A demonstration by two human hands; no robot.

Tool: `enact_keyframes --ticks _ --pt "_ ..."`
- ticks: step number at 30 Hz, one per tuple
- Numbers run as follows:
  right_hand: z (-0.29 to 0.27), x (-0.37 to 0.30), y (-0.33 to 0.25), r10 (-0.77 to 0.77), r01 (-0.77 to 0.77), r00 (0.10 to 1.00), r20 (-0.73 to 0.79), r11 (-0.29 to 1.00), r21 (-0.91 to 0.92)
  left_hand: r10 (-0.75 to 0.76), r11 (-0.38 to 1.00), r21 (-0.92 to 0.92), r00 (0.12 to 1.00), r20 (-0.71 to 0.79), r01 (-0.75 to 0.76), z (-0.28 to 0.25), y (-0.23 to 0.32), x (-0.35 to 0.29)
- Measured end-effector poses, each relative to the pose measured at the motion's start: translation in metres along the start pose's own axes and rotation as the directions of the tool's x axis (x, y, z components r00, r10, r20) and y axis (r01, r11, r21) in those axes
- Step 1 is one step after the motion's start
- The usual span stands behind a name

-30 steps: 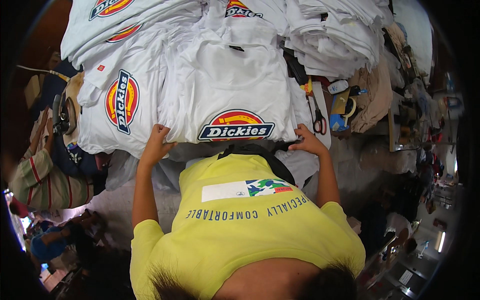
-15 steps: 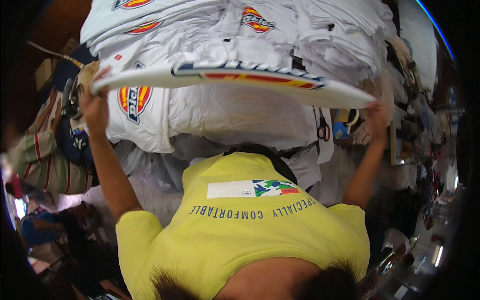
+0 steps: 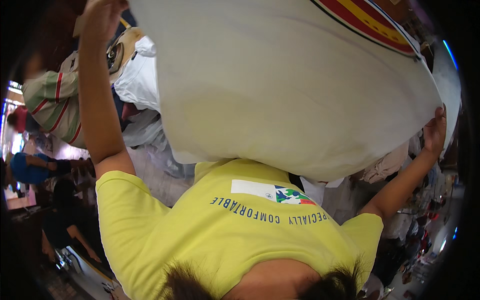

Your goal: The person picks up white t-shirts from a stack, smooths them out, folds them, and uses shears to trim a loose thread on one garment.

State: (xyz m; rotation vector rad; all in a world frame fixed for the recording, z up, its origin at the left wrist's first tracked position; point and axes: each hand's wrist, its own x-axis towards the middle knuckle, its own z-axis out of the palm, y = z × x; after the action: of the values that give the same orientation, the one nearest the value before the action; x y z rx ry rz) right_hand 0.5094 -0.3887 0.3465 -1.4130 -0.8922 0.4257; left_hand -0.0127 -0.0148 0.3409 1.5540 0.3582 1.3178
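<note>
A white T-shirt (image 3: 285, 95) with part of a red, yellow and dark blue print hangs spread wide in front of me, filling the upper middle of the view. My left hand (image 3: 104, 20), raised at the top left, is closed on its upper left edge. At the far right my right hand (image 3: 436, 130) grips its other edge, lower down than the left. The cloth sags in a curve between them, its lower edge close to my yellow shirt. Most of the pile of white shirts behind is hidden by it.
White cloth (image 3: 140, 80) hangs over an edge left of the held shirt, above crumpled clear plastic (image 3: 150, 135). A person in a striped top (image 3: 60, 97) is close by on the left. Beige cloth (image 3: 387, 165) lies below my right hand.
Both hands have risen and spread apart, the left up and the right outward. The shirt, seen edge-on before, now opens broadly toward me and covers the pile and scissors.
</note>
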Motion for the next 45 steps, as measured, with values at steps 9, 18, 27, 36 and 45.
enact_keyframes --ticks 9,18,27,36,45 --pt "0.035 0.001 0.028 0.093 -0.076 0.971 0.220 0.994 -0.081 -0.236 0.958 0.221 0.942 0.240 0.184 -0.099 -0.060 0.014" --pt "0.080 -0.029 0.038 -0.025 0.007 0.974 0.227 0.997 0.079 -0.312 0.947 0.167 0.911 0.269 0.275 -0.034 -0.055 -0.028" --pt "0.088 -0.058 0.046 0.032 0.010 0.969 0.244 0.986 -0.169 -0.410 0.911 0.176 0.866 0.286 0.374 -0.039 -0.051 -0.033" --pt "0.057 0.074 0.063 -0.194 0.183 0.980 -0.041 0.966 -0.179 -0.301 0.940 0.165 0.953 -0.015 0.300 -0.050 -0.087 0.081" --pt "0.058 -0.094 0.152 0.213 -0.205 0.977 0.019 0.960 -0.193 -0.484 0.804 0.378 0.874 -0.032 0.459 -0.023 -0.127 -0.119"
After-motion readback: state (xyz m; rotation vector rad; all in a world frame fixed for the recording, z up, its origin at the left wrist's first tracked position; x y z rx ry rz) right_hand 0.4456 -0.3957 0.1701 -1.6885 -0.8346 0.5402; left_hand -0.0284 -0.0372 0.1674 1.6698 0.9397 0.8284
